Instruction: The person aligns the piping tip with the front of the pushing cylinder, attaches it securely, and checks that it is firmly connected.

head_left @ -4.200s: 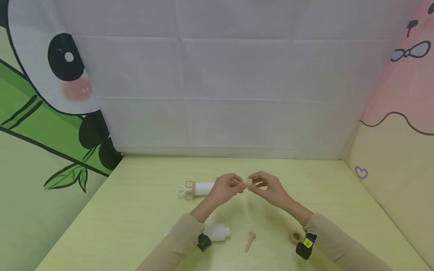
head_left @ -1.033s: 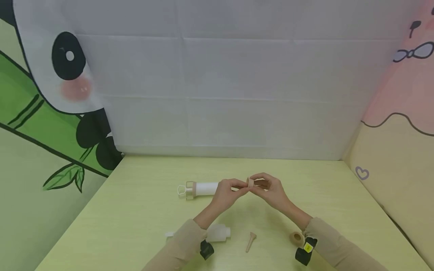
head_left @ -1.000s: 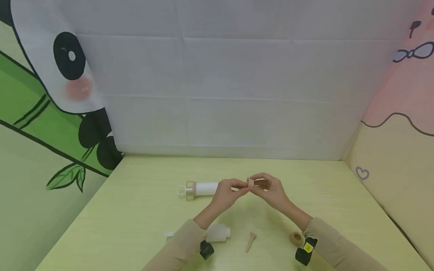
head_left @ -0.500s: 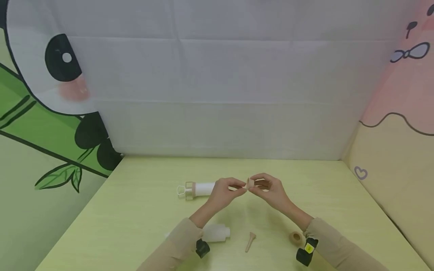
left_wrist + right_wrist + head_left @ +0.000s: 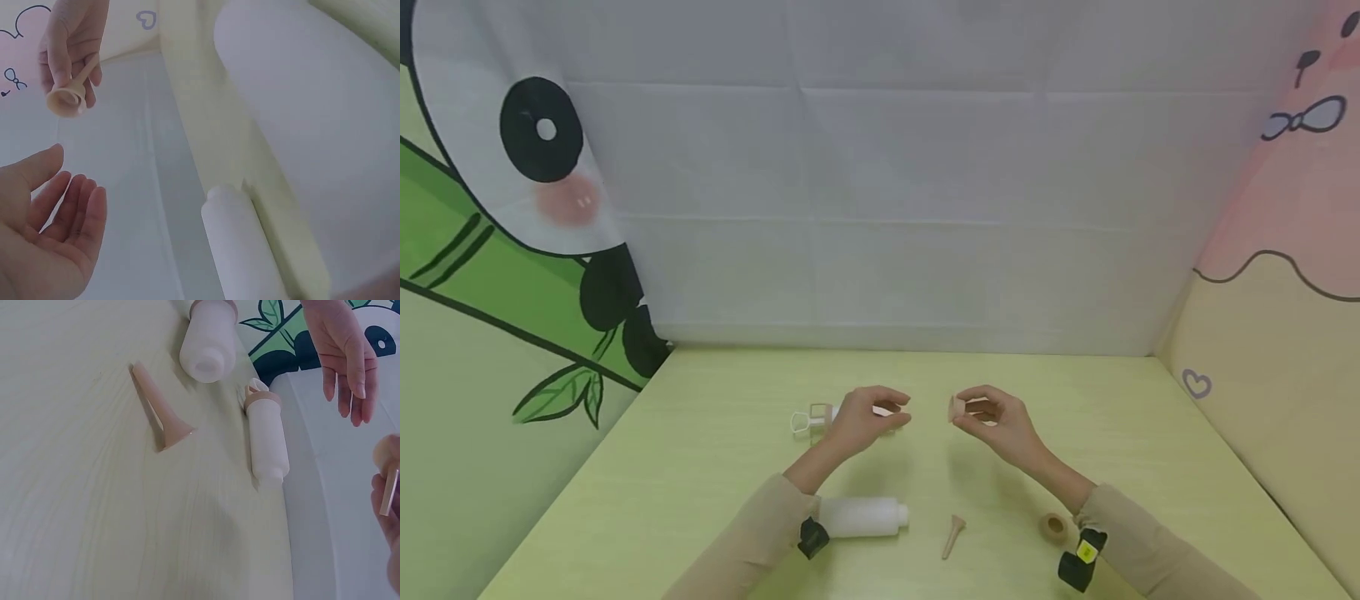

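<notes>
In the head view my right hand (image 5: 1000, 421) pinches a small beige funnel-shaped nozzle (image 5: 957, 408) above the table. The left wrist view shows the nozzle's (image 5: 67, 101) round wide mouth and its thin stem along the fingers. My left hand (image 5: 865, 421) is raised a little to the left of it, apart from the nozzle and holding nothing. Its thumb and fingers (image 5: 87, 219) are bent loosely with a gap between. Behind the left hand lies a white cylinder (image 5: 269, 440) with a beige collar and a ring-shaped handle (image 5: 801, 422), partly hidden in the head view.
A larger white cylinder (image 5: 865, 517) lies nearer, partly covered by the left sleeve. A second beige nozzle (image 5: 953, 537) and a round beige ring (image 5: 1054, 527) rest on the pale yellow table (image 5: 1037, 375). White cloth (image 5: 895, 208) hangs behind.
My left hand has come off the nozzle and moved left, opening a gap. The right hand has stayed nearly in place with the nozzle. More of the nearer white cylinder shows.
</notes>
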The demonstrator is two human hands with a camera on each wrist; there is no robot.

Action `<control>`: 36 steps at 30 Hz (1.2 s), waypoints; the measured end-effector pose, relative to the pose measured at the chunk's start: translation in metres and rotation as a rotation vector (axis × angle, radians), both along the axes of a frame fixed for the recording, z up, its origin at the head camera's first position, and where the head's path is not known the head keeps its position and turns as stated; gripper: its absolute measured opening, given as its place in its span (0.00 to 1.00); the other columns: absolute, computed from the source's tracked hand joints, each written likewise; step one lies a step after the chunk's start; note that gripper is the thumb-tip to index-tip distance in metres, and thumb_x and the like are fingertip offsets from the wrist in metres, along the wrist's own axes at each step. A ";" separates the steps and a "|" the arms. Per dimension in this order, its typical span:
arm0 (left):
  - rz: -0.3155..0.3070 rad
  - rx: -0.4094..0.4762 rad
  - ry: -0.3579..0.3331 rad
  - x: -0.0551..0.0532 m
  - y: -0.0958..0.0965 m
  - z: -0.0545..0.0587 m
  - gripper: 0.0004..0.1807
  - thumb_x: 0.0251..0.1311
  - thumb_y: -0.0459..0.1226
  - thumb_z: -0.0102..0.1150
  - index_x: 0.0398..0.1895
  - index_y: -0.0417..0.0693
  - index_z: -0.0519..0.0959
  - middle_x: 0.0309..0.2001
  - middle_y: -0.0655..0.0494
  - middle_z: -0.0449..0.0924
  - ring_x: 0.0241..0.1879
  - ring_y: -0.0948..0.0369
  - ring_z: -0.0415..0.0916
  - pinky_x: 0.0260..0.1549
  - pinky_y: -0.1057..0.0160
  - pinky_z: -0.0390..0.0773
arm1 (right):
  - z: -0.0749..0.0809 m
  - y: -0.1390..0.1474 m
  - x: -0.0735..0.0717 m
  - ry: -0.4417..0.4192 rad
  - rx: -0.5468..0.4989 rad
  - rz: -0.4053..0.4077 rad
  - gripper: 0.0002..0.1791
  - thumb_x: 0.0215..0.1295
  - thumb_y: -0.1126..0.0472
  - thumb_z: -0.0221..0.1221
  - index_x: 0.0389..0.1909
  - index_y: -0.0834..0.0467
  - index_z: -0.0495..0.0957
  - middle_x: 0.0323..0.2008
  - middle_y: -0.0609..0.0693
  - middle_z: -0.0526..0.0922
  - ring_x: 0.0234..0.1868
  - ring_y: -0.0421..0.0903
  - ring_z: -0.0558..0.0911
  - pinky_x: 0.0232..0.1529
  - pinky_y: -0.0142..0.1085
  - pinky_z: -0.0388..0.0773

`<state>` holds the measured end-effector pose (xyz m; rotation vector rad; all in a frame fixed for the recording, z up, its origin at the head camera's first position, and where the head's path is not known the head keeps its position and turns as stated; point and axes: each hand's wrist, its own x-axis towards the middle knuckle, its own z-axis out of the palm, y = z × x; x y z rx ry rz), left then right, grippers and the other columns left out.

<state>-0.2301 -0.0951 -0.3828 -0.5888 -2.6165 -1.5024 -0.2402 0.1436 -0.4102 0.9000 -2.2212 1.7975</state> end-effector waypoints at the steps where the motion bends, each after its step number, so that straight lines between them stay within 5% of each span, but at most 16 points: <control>1: 0.005 -0.024 -0.007 -0.001 -0.004 0.001 0.13 0.52 0.33 0.63 0.41 0.41 0.81 0.43 0.46 0.80 0.40 0.55 0.78 0.33 0.69 0.78 | 0.000 0.000 0.000 0.003 0.002 -0.001 0.15 0.53 0.71 0.62 0.43 0.65 0.75 0.42 0.61 0.78 0.40 0.41 0.81 0.40 0.32 0.78; 18: 0.096 -0.223 0.006 -0.014 -0.077 0.006 0.17 0.54 0.36 0.62 0.47 0.40 0.77 0.47 0.46 0.78 0.46 0.51 0.74 0.40 0.56 0.77 | 0.022 -0.003 0.018 0.016 0.038 -0.015 0.14 0.52 0.76 0.59 0.42 0.73 0.73 0.41 0.68 0.76 0.39 0.53 0.81 0.38 0.32 0.78; 25: 0.138 -0.370 0.036 -0.021 -0.102 -0.007 0.23 0.50 0.39 0.65 0.49 0.37 0.76 0.50 0.44 0.75 0.51 0.47 0.70 0.48 0.50 0.72 | 0.020 -0.002 0.017 0.011 0.028 -0.016 0.14 0.52 0.76 0.59 0.42 0.73 0.73 0.41 0.68 0.76 0.39 0.50 0.81 0.37 0.31 0.78; 36: 0.090 -0.474 -0.019 -0.030 -0.119 -0.027 0.32 0.47 0.43 0.67 0.55 0.37 0.71 0.59 0.39 0.66 0.60 0.43 0.61 0.56 0.46 0.62 | 0.018 -0.002 0.019 -0.004 0.027 -0.019 0.14 0.53 0.76 0.59 0.42 0.73 0.73 0.41 0.69 0.76 0.38 0.49 0.81 0.37 0.32 0.78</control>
